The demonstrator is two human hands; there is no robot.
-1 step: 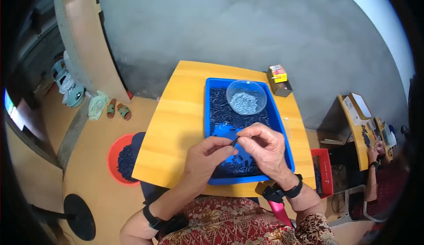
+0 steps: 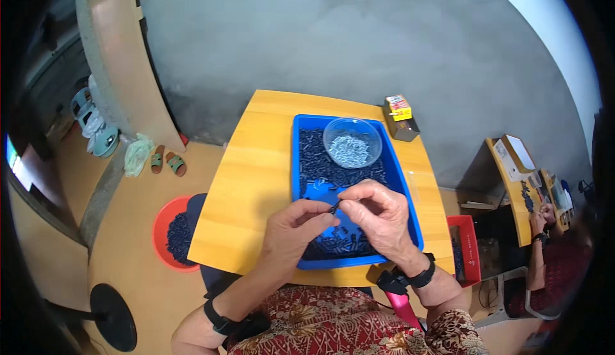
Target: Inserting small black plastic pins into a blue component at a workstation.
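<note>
Over the blue tray [image 2: 296, 163], my two hands meet at the fingertips. My left hand [image 2: 291, 227] pinches a small black plastic piece [image 2: 334, 207] between thumb and finger. Thumb and forefinger of my right hand [image 2: 381, 217] close at the upper end of this same piece; whether they hold a second small part is hidden. Many small dark pieces [image 2: 317, 153] fill the tray's far part, and more lie in its near part below my hands. A clear round bowl [image 2: 352, 120] with small silvery metal parts [image 2: 349, 150] rests on the dark pieces at the tray's far side.
The tray stands on a yellow wooden table [image 2: 237, 176]. A small box [image 2: 401, 118] is at its far right corner. Red containers [image 2: 160, 240] with dark pieces flank the table on the floor. To the right, another person's hands [image 2: 543, 217] work at a second table.
The whole view has shifted slightly. Both hands remain pinched together over the tray, with only small finger movement.
</note>
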